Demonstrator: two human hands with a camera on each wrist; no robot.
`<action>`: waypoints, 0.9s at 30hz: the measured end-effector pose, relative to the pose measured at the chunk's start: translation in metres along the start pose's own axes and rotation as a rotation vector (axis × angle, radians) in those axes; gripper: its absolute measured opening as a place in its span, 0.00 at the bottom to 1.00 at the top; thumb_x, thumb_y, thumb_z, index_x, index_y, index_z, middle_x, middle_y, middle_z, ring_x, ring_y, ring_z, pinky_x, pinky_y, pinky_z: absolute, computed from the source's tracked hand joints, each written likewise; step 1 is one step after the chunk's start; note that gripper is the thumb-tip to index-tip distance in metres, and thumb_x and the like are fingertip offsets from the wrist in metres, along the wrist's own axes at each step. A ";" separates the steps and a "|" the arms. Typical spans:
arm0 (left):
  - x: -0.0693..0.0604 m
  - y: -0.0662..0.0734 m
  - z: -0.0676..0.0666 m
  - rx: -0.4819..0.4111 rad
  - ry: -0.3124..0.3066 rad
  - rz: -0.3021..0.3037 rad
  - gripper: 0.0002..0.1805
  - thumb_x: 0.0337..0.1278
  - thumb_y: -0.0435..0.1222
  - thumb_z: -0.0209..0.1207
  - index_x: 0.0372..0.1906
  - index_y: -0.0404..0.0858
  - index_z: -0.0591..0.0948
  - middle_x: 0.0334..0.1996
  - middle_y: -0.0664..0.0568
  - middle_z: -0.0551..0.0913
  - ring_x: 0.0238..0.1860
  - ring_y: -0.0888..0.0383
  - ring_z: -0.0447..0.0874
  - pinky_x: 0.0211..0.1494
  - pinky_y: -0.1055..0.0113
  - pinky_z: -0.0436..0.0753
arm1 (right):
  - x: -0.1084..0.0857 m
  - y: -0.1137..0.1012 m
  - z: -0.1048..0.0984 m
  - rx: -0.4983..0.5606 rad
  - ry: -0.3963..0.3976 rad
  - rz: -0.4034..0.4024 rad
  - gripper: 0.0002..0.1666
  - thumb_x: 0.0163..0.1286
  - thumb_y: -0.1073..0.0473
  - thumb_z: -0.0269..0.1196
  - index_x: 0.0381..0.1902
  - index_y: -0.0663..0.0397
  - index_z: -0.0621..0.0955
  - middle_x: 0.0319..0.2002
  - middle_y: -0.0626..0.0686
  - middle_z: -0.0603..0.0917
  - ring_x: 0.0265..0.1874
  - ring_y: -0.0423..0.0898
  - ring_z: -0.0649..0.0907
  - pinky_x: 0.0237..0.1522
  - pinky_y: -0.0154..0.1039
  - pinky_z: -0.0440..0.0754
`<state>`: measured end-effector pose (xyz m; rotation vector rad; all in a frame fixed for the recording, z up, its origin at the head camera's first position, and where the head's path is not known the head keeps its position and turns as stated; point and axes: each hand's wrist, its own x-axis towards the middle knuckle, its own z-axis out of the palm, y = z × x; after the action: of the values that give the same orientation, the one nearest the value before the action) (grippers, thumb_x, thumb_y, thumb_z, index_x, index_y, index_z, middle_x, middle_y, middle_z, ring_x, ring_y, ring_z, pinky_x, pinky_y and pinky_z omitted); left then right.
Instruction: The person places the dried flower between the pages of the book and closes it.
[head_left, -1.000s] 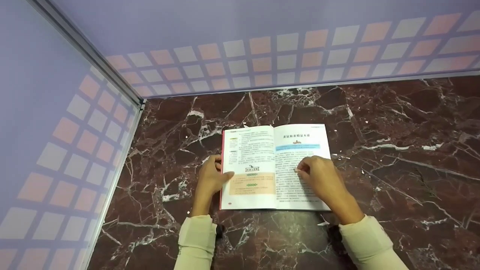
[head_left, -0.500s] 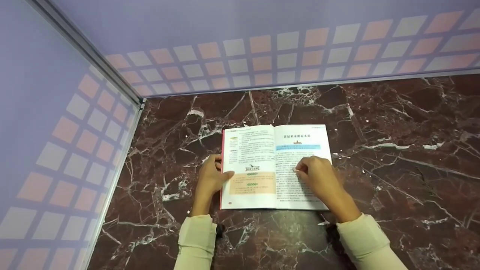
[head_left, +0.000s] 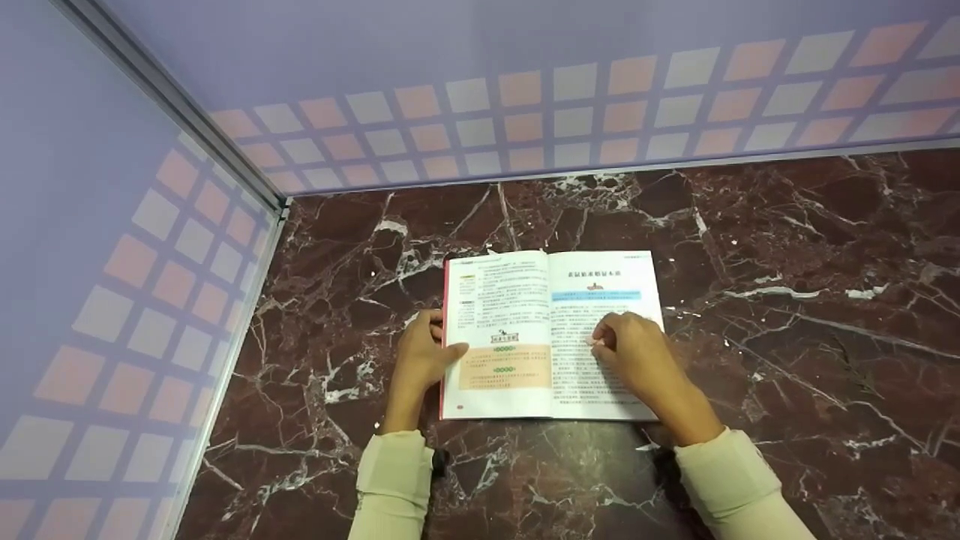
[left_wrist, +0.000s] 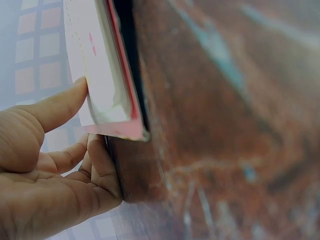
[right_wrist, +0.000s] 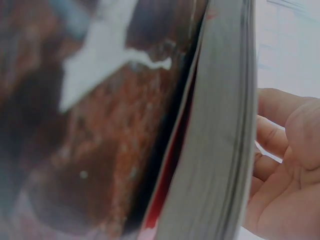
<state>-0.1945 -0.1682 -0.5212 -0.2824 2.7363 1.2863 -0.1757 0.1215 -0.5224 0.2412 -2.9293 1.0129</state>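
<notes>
White-paged bk [head_left: 514, 403] gripped at edge by L hand [head_left: 422, 352]; R hand [head_left: 641, 351], curled, pinches small pale thing [head_left: 592, 341], mostly hidden.

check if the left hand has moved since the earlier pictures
No, in the head view the left hand shows no visible shift against the marbled tabletop

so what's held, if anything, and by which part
The book, by its left edge, in the left hand; for the right hand, I cannot tell.

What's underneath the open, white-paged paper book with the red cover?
The open book lies on a dark red, white-veined marble-patterned tabletop, visible around it. The patch directly beneath is covered, so whether anything flat lies there cannot be seen.
</notes>
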 end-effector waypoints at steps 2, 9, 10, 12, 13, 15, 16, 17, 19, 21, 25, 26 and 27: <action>0.000 0.000 0.000 0.001 -0.001 0.000 0.32 0.44 0.27 0.71 0.59 0.29 0.75 0.37 0.41 0.79 0.37 0.49 0.78 0.40 0.61 0.78 | 0.000 0.001 -0.001 0.004 -0.006 0.003 0.07 0.55 0.70 0.70 0.29 0.59 0.81 0.24 0.54 0.79 0.27 0.51 0.77 0.34 0.49 0.75; 0.002 -0.001 0.000 -0.005 -0.008 -0.004 0.31 0.44 0.27 0.71 0.59 0.29 0.75 0.37 0.40 0.79 0.37 0.49 0.79 0.39 0.61 0.79 | -0.002 0.002 -0.001 -0.003 -0.043 0.020 0.14 0.54 0.67 0.72 0.38 0.60 0.81 0.28 0.54 0.77 0.29 0.52 0.76 0.36 0.49 0.74; 0.002 -0.002 0.001 -0.008 -0.008 -0.002 0.31 0.44 0.27 0.71 0.59 0.29 0.75 0.37 0.41 0.79 0.36 0.49 0.79 0.39 0.61 0.79 | -0.002 0.002 -0.001 -0.005 -0.046 0.025 0.15 0.54 0.67 0.72 0.39 0.60 0.81 0.28 0.54 0.77 0.29 0.52 0.76 0.36 0.49 0.74; 0.002 -0.002 0.001 -0.013 -0.009 0.005 0.32 0.44 0.27 0.71 0.58 0.29 0.75 0.36 0.41 0.79 0.35 0.50 0.79 0.38 0.61 0.79 | -0.002 0.002 -0.002 -0.008 -0.049 0.034 0.17 0.54 0.66 0.73 0.42 0.61 0.81 0.28 0.54 0.76 0.29 0.52 0.75 0.35 0.49 0.73; 0.002 -0.003 0.002 -0.013 -0.009 0.006 0.32 0.44 0.27 0.71 0.59 0.29 0.75 0.36 0.41 0.79 0.35 0.50 0.79 0.38 0.61 0.79 | -0.003 0.002 -0.002 -0.011 -0.054 0.042 0.19 0.54 0.66 0.73 0.44 0.61 0.81 0.29 0.54 0.76 0.30 0.52 0.75 0.35 0.48 0.73; 0.002 -0.003 0.002 -0.013 -0.008 0.004 0.32 0.44 0.27 0.71 0.59 0.29 0.75 0.36 0.41 0.79 0.35 0.50 0.78 0.38 0.62 0.78 | -0.004 0.003 -0.004 -0.019 -0.062 0.061 0.22 0.55 0.64 0.73 0.48 0.60 0.80 0.30 0.55 0.75 0.30 0.52 0.74 0.35 0.48 0.73; 0.002 -0.003 0.002 -0.015 -0.009 0.003 0.32 0.45 0.27 0.71 0.60 0.29 0.75 0.36 0.41 0.79 0.36 0.50 0.78 0.38 0.61 0.78 | -0.005 0.003 -0.005 -0.023 -0.066 0.072 0.24 0.55 0.63 0.73 0.50 0.60 0.80 0.32 0.55 0.75 0.31 0.52 0.74 0.35 0.48 0.73; 0.002 -0.002 0.002 -0.013 -0.009 0.004 0.32 0.45 0.27 0.70 0.60 0.29 0.74 0.36 0.41 0.79 0.36 0.49 0.78 0.38 0.61 0.78 | -0.006 0.004 -0.006 -0.028 -0.068 0.083 0.26 0.55 0.62 0.74 0.52 0.59 0.80 0.33 0.56 0.75 0.32 0.52 0.74 0.35 0.48 0.73; 0.002 -0.002 0.001 -0.012 -0.007 0.001 0.32 0.46 0.27 0.70 0.60 0.30 0.74 0.37 0.41 0.80 0.36 0.49 0.78 0.39 0.61 0.78 | -0.009 0.005 -0.008 -0.032 -0.070 0.107 0.30 0.54 0.61 0.74 0.56 0.58 0.79 0.36 0.57 0.75 0.33 0.53 0.74 0.34 0.48 0.74; 0.001 -0.001 0.001 -0.017 -0.005 0.001 0.32 0.46 0.27 0.71 0.60 0.30 0.75 0.37 0.41 0.80 0.36 0.49 0.79 0.39 0.61 0.79 | -0.011 0.006 -0.011 -0.037 -0.058 0.124 0.34 0.53 0.60 0.75 0.59 0.58 0.78 0.40 0.59 0.75 0.35 0.54 0.75 0.35 0.50 0.75; 0.001 0.000 0.000 -0.022 -0.003 -0.005 0.32 0.45 0.27 0.71 0.59 0.30 0.75 0.36 0.41 0.80 0.36 0.50 0.79 0.39 0.61 0.79 | -0.016 0.008 -0.015 -0.028 -0.024 0.151 0.40 0.50 0.60 0.77 0.62 0.57 0.77 0.48 0.63 0.74 0.45 0.60 0.76 0.43 0.57 0.77; 0.001 0.000 0.000 -0.023 -0.003 -0.007 0.32 0.45 0.27 0.71 0.59 0.30 0.75 0.36 0.41 0.80 0.36 0.50 0.79 0.38 0.61 0.79 | -0.017 0.008 -0.016 -0.029 -0.017 0.159 0.41 0.50 0.60 0.77 0.63 0.57 0.76 0.51 0.63 0.73 0.48 0.62 0.75 0.45 0.59 0.77; 0.001 0.000 0.000 -0.023 -0.004 -0.008 0.32 0.45 0.27 0.71 0.59 0.30 0.75 0.36 0.41 0.80 0.35 0.50 0.79 0.38 0.61 0.79 | -0.018 0.009 -0.017 -0.029 -0.011 0.167 0.42 0.50 0.60 0.78 0.63 0.57 0.76 0.53 0.64 0.71 0.52 0.63 0.74 0.47 0.61 0.76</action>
<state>-0.1953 -0.1682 -0.5212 -0.2924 2.7159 1.3155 -0.1593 0.1411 -0.5163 0.0009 -3.0131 0.9899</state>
